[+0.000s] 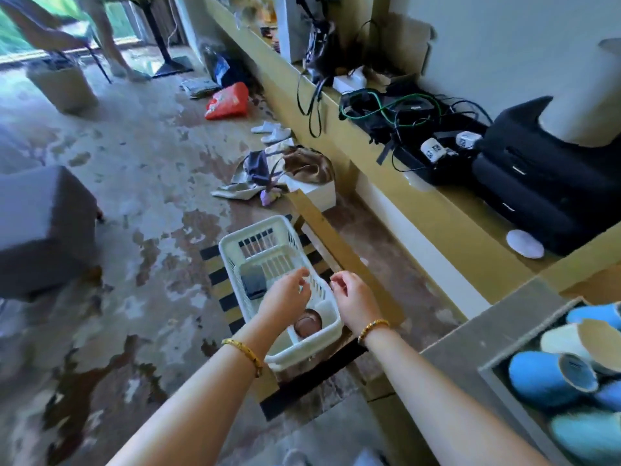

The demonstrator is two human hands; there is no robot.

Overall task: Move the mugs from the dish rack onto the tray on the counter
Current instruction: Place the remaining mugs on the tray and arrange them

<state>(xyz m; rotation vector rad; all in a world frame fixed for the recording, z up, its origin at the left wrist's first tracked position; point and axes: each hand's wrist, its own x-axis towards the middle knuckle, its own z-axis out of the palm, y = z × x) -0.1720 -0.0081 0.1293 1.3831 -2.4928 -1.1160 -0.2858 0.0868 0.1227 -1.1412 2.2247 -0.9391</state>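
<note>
Two bare hands over the white slatted dish rack [268,243]: left hand [285,294] and right hand [353,297], fingers loosely curled, grasping nothing. Brown mug [307,326] at near end of rack, dark mug [253,282] by left wall. Blue and cream mugs [551,376] lying sideways in grey tray [487,334] at counter's near edge.

We note a red plastic bag [228,101] on the stained concrete floor [134,169], a grey upholstered stool [43,227], and tangled black cables [396,116].
</note>
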